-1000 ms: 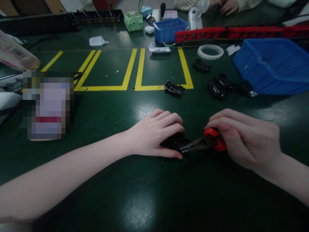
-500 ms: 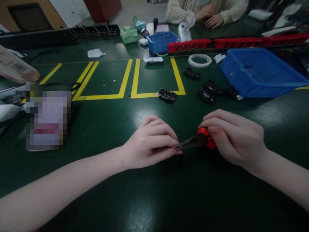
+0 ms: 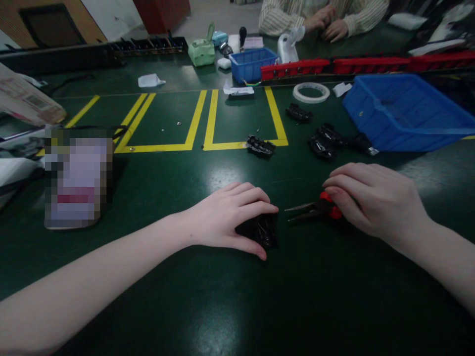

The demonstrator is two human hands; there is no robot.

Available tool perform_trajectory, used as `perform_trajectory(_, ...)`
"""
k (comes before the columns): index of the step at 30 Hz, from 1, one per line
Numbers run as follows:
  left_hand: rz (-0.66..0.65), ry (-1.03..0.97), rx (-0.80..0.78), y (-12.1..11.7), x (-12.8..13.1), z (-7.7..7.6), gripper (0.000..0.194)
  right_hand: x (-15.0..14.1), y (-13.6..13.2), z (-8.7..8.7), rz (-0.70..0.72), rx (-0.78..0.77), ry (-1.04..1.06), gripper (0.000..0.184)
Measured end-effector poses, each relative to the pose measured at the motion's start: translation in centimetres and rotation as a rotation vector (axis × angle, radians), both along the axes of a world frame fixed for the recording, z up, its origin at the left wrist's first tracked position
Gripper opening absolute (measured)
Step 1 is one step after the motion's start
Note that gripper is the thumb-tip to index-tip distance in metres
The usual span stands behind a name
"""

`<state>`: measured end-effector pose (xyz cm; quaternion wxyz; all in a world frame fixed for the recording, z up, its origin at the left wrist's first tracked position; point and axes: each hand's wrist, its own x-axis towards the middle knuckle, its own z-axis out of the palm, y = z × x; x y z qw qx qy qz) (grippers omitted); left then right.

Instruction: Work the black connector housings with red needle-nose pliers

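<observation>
My right hand [image 3: 374, 198] is closed round the red handles of needle-nose pliers [image 3: 308, 211]. The jaws are spread and point left. Facing them, my left hand [image 3: 230, 212] arches over a black plastic part [image 3: 265, 230] on the table, its thumb and fingers apart on either side. The palm and fingers hide much of this part, and whether the fingertips touch it I cannot tell. A short gap separates the plier tips from the left fingers. Beyond my hands lie similar black parts, one at the yellow tape [image 3: 261, 146] and others [image 3: 322, 141] farther right.
A large blue bin [image 3: 404, 113] stands at the right, with a white tape roll [image 3: 310, 92] beside it. Farther back are a small blue basket [image 3: 252, 65] and a red rack [image 3: 371, 65]. A blurred-out object [image 3: 77, 183] lies left. Across the table sits a person in striped sleeves [image 3: 282, 22].
My left fingers have gone from a pinch at the plier tips to spread apart, uncovering the black part. My right hand has drawn the pliers right, and their jaws have parted.
</observation>
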<state>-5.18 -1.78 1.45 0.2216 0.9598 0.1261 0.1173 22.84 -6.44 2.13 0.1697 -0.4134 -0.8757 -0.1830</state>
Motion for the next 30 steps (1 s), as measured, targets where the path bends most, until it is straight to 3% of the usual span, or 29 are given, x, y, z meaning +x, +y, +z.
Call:
perform_trajectory(4,0.048,-0.006,0.042,-0.1,-0.1,-0.1,0.069,1.8,0.2,-0.2,-0.045,-0.194,0.11,0.022)
perform_trajectory(9,0.049,0.029,0.003,0.1,-0.3,0.0,0.067,5.6,0.3,-0.8,-0.006,-0.373,0.012,0.067)
perform_trajectory(11,0.029,0.047,-0.039,0.3,-0.6,0.2,0.064,6.1,0.3,-1.1,0.019,-0.396,0.027,0.073)
perform_trajectory(16,0.019,0.048,-0.151,0.7,-0.9,0.3,0.042,5.2,-0.1,-0.2,0.061,-0.25,0.028,0.055)
perform_trajectory(20,0.034,0.009,-0.154,0.5,-0.5,0.1,0.035,4.5,-1.1,1.1,0.145,-0.082,0.042,0.061)
perform_trajectory(27,0.023,-0.008,-0.189,-0.5,0.0,-0.1,0.039,4.6,-3.2,2.1,-0.021,-0.131,0.116,0.077)
perform_trajectory(30,0.027,-0.012,-0.175,-0.7,0.2,-0.1,0.041,3.9,-3.9,1.9,-0.033,-0.165,0.124,0.073)
